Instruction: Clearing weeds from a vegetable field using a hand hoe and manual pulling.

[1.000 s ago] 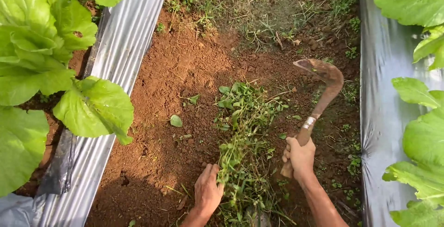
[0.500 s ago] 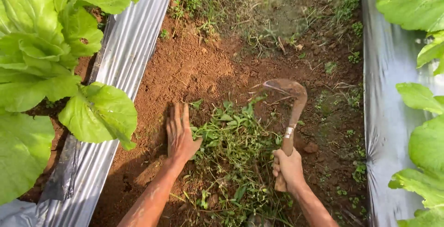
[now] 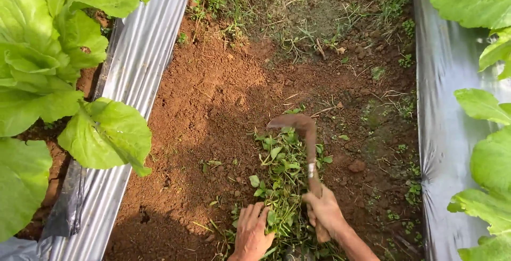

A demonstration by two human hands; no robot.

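My right hand [image 3: 324, 214] grips the wooden handle of a small curved hoe [image 3: 302, 133], whose rusty blade rests on the far side of a pile of pulled green weeds [image 3: 282, 178]. My left hand [image 3: 251, 232] lies on the near left edge of that pile, fingers spread over the leaves and soil. Both hands are soiled. The weeds lie heaped on reddish-brown soil [image 3: 213, 96] in a furrow between two beds.
Silver plastic mulch [image 3: 141, 64] covers the left bed, with large leafy green plants [image 3: 48, 75] growing over it. Another mulched bed [image 3: 444, 128] with leafy plants [image 3: 487, 117] runs along the right. Grass and small weeds [image 3: 298, 11] grow at the furrow's far end.
The hoe blade has dragged weeds toward me. My left hand has pulled back from the bare soil at the left to the near edge of the weed pile.
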